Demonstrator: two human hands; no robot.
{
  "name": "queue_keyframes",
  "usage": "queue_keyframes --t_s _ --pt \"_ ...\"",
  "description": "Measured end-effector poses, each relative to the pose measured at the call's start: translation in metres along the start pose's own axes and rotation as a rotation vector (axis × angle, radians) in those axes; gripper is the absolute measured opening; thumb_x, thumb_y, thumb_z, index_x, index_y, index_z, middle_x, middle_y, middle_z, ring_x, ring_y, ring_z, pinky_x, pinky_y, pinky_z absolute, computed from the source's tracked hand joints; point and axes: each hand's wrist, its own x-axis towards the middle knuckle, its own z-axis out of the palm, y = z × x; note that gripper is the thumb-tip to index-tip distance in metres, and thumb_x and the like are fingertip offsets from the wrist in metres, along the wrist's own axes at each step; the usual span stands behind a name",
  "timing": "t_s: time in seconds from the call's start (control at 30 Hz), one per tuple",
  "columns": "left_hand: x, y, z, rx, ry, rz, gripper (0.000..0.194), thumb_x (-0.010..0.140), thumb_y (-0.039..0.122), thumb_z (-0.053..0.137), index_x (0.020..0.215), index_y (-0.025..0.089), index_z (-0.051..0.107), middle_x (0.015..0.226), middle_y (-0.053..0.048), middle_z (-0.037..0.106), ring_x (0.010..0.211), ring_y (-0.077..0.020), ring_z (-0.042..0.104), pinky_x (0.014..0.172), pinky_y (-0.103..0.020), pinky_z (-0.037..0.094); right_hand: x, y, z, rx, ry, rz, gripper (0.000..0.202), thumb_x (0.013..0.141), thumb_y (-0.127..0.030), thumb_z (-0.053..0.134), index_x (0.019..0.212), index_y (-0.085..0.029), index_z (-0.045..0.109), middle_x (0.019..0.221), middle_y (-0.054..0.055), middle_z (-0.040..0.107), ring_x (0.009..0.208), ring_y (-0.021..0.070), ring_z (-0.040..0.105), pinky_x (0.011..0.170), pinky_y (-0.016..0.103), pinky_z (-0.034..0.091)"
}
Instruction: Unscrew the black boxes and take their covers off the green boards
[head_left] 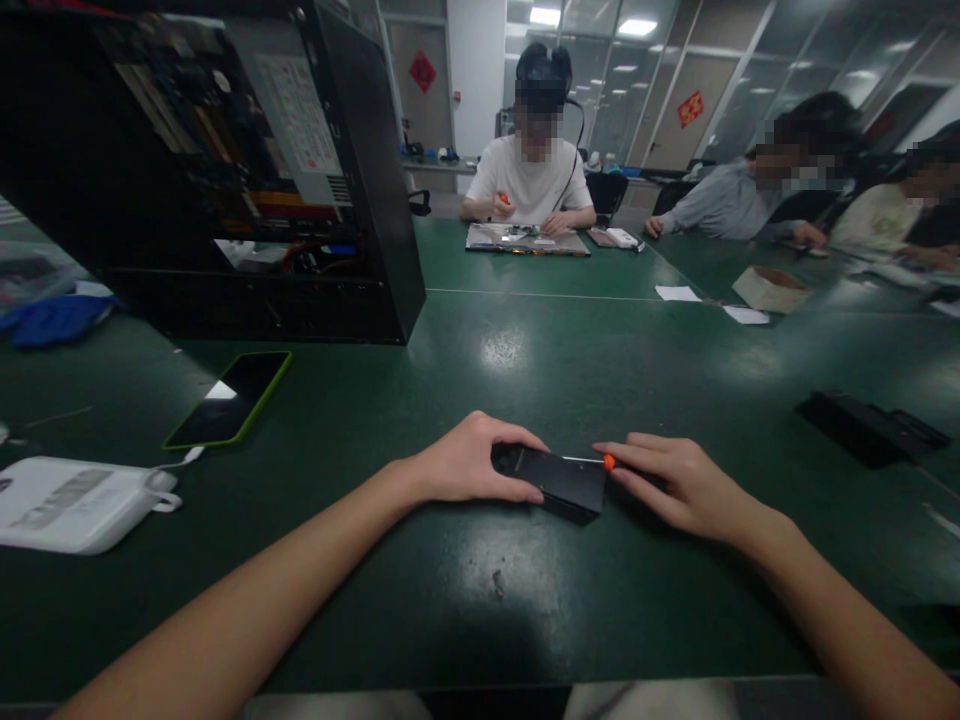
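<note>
My left hand (476, 460) grips a small black box-shaped part (566, 485) by its left end, thumb on the near side and fingers on the far side. The part rests low over the green table, right in front of me. In my right hand (667, 480) is a screwdriver (609, 462) with an orange handle, pinched between the fingers. Its thin metal shaft points left and lies along the far edge of the black part. Whether the tip touches a screw is hidden.
An open black computer case (375, 200) stands at the back left. Left of me lie a green-cased phone (232, 400), a white power bank (82, 505) and a blue glove (60, 318). A black part (862, 425) lies at right. Across the table (525, 380) a person (536, 180) works on a flat panel (525, 238).
</note>
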Motion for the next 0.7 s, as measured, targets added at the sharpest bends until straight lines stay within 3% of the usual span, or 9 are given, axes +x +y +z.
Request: queue_keyframes --t_s 0.3,0.7 --pt "0.001 0.000 0.007 0.018 0.022 0.000 0.053 0.079 0.048 0.087 0.123 0.020 0.076 0.110 -0.005 0.079 0.097 -0.0223 0.074 0.084 -0.029 0.050 0.006 -0.017 -0.005 -0.057 -0.017 -0.039 0.040 0.107 -0.025 0.043 0.143 -0.017 0.058 0.095 0.007 0.065 0.081 0.0153 0.065 0.072 0.027 0.051" --pt "0.001 -0.001 0.009 0.000 0.039 -0.011 0.052 0.079 0.048 0.087 0.123 0.020 0.076 0.104 -0.003 0.080 0.090 -0.0195 0.074 0.079 -0.026 0.049 0.014 -0.002 0.005 0.061 -0.029 -0.064 0.040 0.108 -0.023 0.042 0.145 -0.019 0.057 0.103 0.007 0.068 0.089 0.0157 0.065 0.081 0.028 0.052"
